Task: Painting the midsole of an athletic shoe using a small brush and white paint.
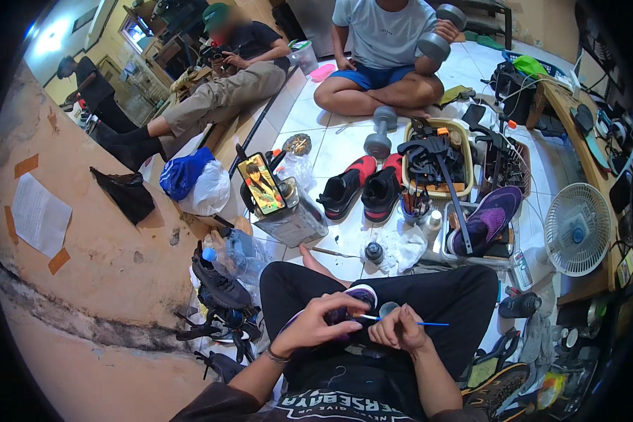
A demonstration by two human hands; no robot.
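Across my lap lies a dark purple sneaker (363, 290) with a pale edge, mostly covered by my hands. My left hand (320, 325) is over it, fingers stretched and apart from the thumb. A thin paintbrush (432, 324) with a blue handle is in my right hand (402, 330), whose fingers are closed around it. The brush's tip end points toward my left hand. Just above my right knuckles shows a small clear round cup or lid (388, 308). Whether my left fingers press on the sneaker is hard to see.
Ahead stand black-and-red shoes (382, 191), a small dark bottle (374, 252) and a yellow basket of tools (439, 141). A clamped purple shoe (496, 218) and a fan (577, 228) are at right. A phone (261, 184) leans on a box. One person (383, 49) sits opposite, lifting a dumbbell.
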